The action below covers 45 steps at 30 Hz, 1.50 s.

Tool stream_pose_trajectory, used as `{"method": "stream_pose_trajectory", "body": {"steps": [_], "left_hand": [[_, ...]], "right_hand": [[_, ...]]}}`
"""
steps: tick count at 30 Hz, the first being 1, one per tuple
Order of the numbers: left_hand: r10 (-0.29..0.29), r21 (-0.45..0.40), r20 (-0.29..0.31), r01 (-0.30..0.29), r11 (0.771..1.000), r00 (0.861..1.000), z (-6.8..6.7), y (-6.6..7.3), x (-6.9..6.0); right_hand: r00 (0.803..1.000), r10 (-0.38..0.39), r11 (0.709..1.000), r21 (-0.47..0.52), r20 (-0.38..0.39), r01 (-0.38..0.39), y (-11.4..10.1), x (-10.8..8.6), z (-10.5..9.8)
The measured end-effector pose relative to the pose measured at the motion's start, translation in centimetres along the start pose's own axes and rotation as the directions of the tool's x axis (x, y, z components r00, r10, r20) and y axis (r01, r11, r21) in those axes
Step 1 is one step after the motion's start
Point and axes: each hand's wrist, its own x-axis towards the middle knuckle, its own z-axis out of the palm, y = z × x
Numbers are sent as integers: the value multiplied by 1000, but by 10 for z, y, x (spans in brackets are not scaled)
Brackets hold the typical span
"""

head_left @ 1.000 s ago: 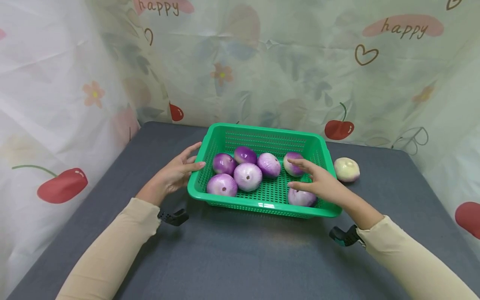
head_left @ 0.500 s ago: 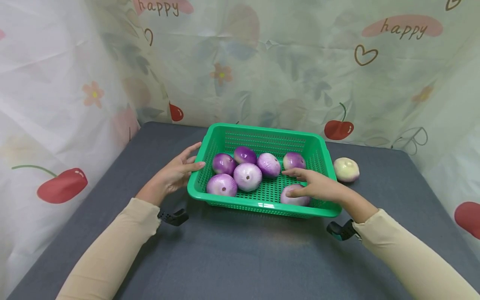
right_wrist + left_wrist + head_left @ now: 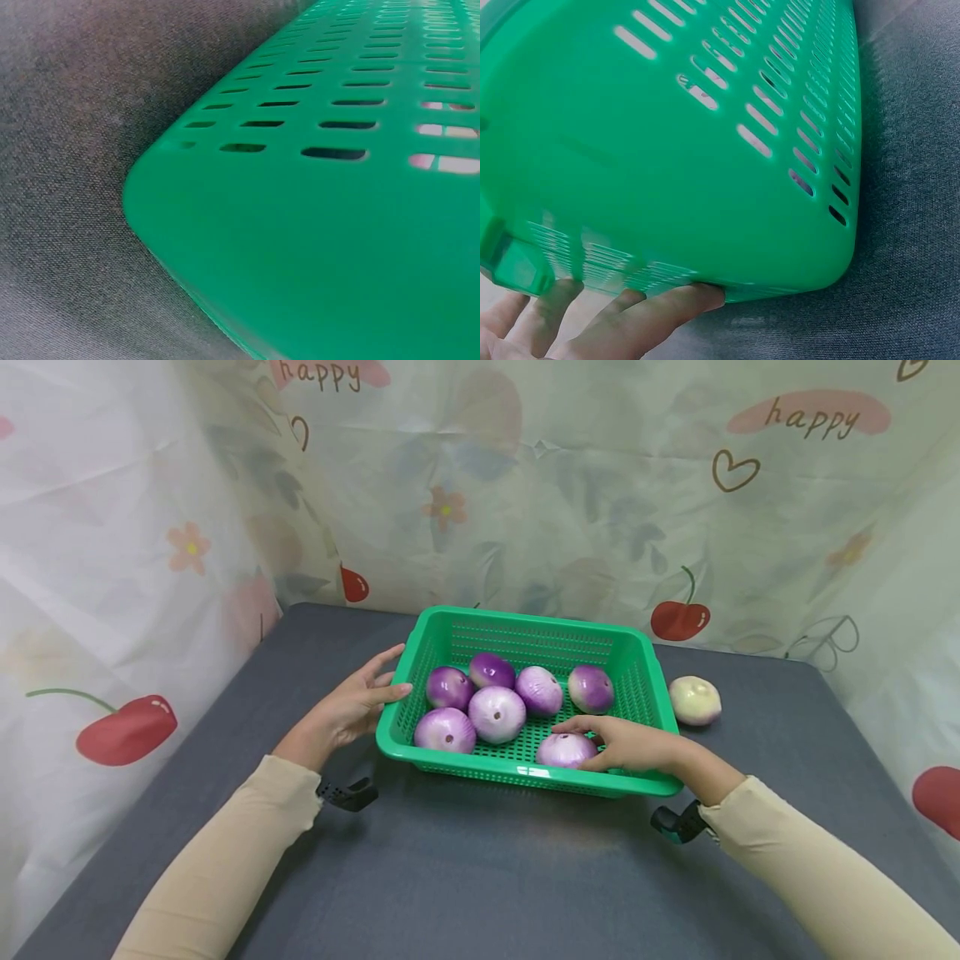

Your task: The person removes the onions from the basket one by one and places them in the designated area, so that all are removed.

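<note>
Purple-white onion (image 3: 561, 752) sits in the right-hand grip (image 3: 637, 745): fingers over its top and far side, thumb low on the near side, spread about onion-wide. Looks like a light hold; firmness can't be told, and the right wrist view has only basket wall and cloth. Underside hidden by the near wall of the green basket (image 3: 465, 762), so can't tell if it's resting or lifted.

Step reads as positioning this onion inside the basket. Best way: keep thumb and fingers opposed across the widest part, move it low, set it down before letting go. Skin looks smooth and the shape round, so a sideways release would likely roll it. Watch the knuckles against the near wall.

Just beyond the fingertips: a lone onion (image 3: 591, 688), apart from the held one; don't clip it on the way out. Left of the grip: an onion cluster (image 3: 497, 715) of five, its nearest member just beside the held onion, so go gently that way.

Further left, across the basket: left-hand grip (image 3: 347, 706), fingers spread on the outer end wall, thumb at the rim, not wrapped round. Useful brace; hold it steady, no pushing.

Right of the grip, outside the basket: pale onion (image 3: 695, 701) on the grey tabletop (image 3: 487, 868), beside the end wall.
</note>
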Motion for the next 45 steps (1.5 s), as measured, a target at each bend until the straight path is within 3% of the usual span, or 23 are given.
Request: {"method": "stream_pose_trajectory", "body": {"steps": [5, 10, 15, 21, 26, 36, 40, 45], "left_hand": [[5, 6, 0, -5, 1000, 1000, 0, 0, 1], [9, 11, 0, -9, 1000, 1000, 0, 1, 1], [6, 14, 0, -6, 1000, 1000, 0, 2, 1], [5, 17, -1, -5, 1000, 1000, 0, 3, 1], [4, 19, 0, -4, 1000, 1000, -1, 3, 1], [-11, 23, -7, 11, 1000, 1000, 0, 3, 1], [-15, 16, -14, 15, 1000, 1000, 0, 2, 1], [-14, 16, -20, 14, 1000, 1000, 0, 1, 0]], "right_hand": [[1000, -15, 1000, -10, -12, 14, -1, 0, -1], [997, -13, 1000, 23, -77, 15, -2, 0, -1], [985, -68, 988, 127, -160, 89, -4, -5, -8], [964, -113, 949, 261, -242, 176, -8, -22, -22], [937, -132, 933, 279, -324, 228, -9, -40, -32], [864, -67, 893, 357, -499, 275, 3, -71, -44], [826, -56, 851, 406, -560, 333, 11, -80, -47], [782, -55, 733, 506, -621, 454, 25, -86, -52]]}}
